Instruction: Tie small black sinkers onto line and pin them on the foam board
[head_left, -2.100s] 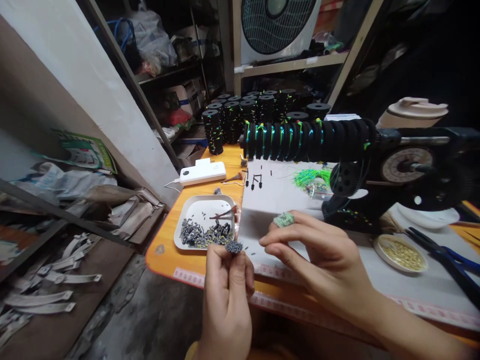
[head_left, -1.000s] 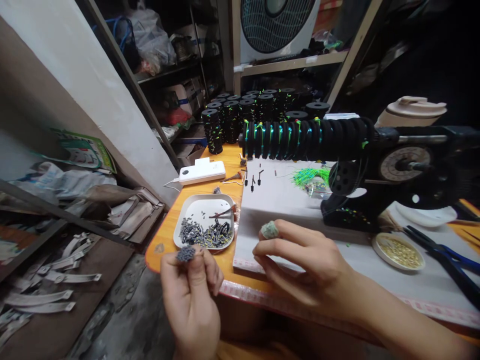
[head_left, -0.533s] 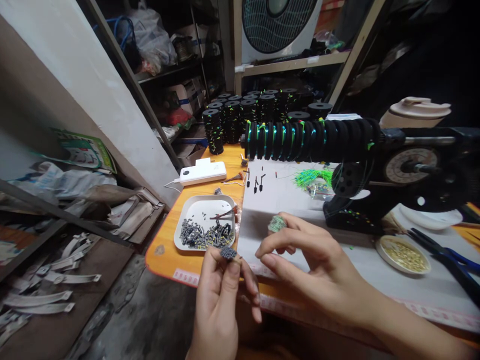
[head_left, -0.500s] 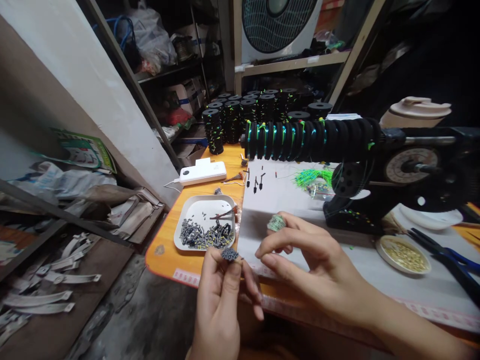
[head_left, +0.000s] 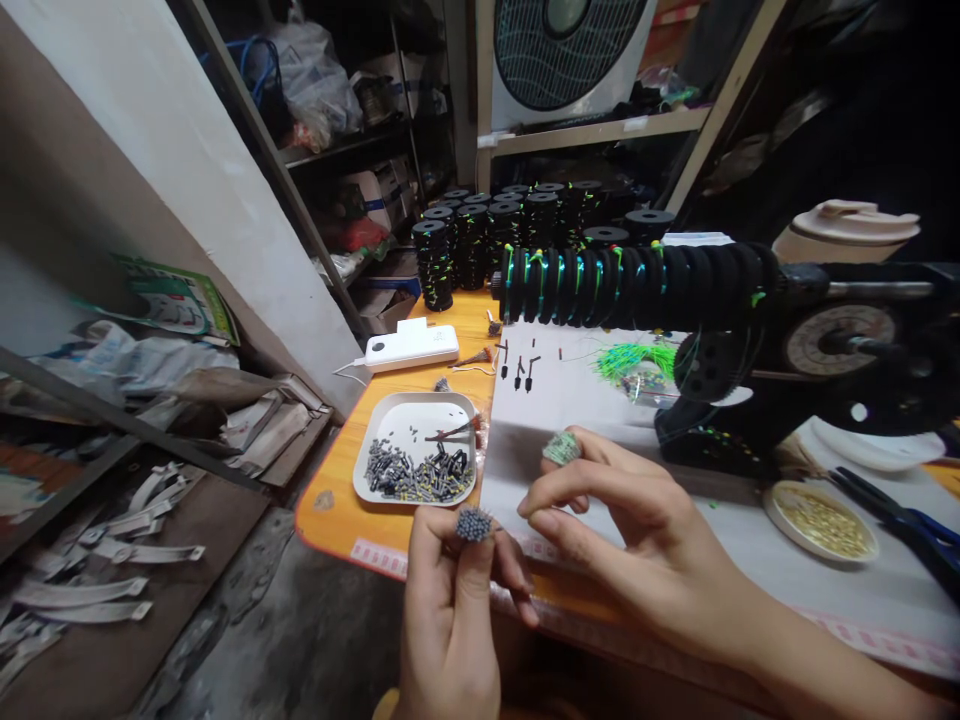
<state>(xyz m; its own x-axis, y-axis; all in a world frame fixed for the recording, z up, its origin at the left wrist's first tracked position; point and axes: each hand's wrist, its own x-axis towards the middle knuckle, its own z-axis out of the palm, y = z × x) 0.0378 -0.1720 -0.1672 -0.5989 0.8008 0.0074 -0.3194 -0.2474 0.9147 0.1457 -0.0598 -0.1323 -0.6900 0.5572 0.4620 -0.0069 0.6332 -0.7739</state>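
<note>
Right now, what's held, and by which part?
Left hand: grey bundle, pinched by its sides, below the top. Right hand: green bundle, held at its near side; exact grip hidden.

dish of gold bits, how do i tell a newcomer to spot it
Start from the big black machine at the right. Nearer the camera, on the white sheet and just left of the black-and-blue tool, sits a small round dish. Its golden bits set it apart from the white plate behind it.
</note>
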